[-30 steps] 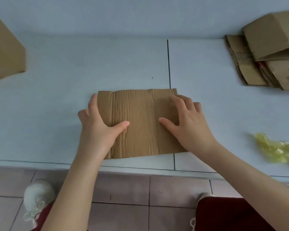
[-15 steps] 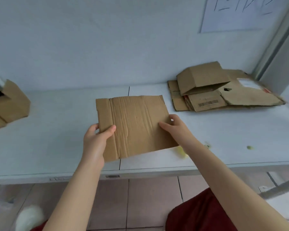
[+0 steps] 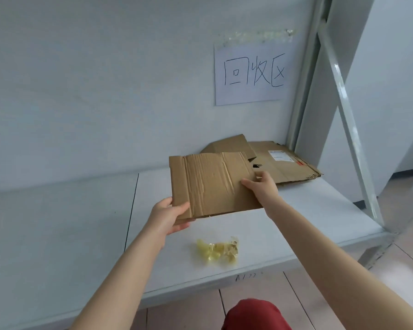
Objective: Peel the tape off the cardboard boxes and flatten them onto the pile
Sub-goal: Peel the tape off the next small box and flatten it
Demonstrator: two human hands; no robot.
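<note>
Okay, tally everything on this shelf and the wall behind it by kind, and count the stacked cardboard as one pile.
Held cardboard sheet: 1
Cardboard pile: 1
Yellow tape wad: 1
Paper sign: 1
Total: 4

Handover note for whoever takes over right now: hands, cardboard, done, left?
Left hand grips the flattened box at its near-left corner; right hand holds its right edge.
Box is off the table, tilted, in front of the pile at the back right.
Done: box flat; yellowish tape wad lies on the table.
Left: lay it on the pile.
</note>
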